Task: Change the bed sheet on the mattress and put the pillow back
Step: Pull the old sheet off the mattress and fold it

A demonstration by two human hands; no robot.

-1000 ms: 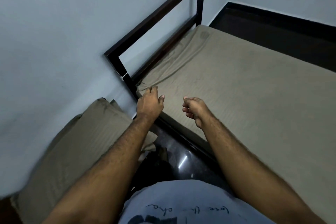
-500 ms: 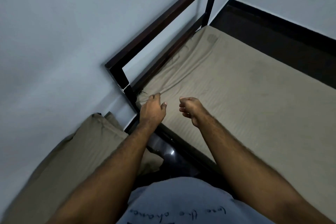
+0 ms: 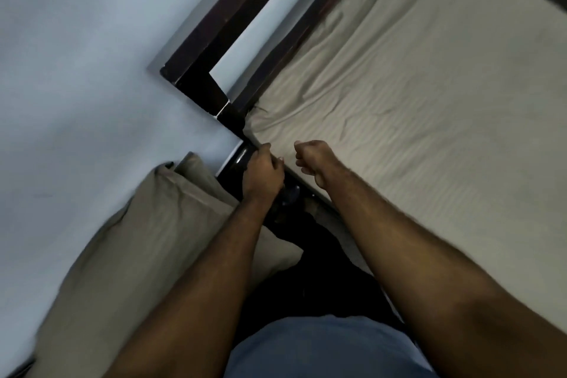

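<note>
A beige striped bed sheet (image 3: 414, 132) covers the mattress, with wrinkles near the headboard. My left hand (image 3: 262, 176) is at the mattress's near corner, its fingers curled around the sheet's edge. Just to its right, my right hand (image 3: 316, 159) hovers over the sheet's edge as a loose fist with nothing seen in it. A pillow (image 3: 138, 239) in a matching beige case leans against the wall on the floor, to the left of my left arm.
The dark wooden headboard frame (image 3: 214, 40) stands against the pale wall (image 3: 76, 70). Its post (image 3: 230, 113) meets the mattress corner just above my left hand. Dark glossy floor (image 3: 322, 255) shows in the narrow gap between bed and pillow.
I have leaned in closer over the bed corner. My left hand has slid down from the top of the sheet to its edge and its fingers have closed. My right hand stays a loose fist.
</note>
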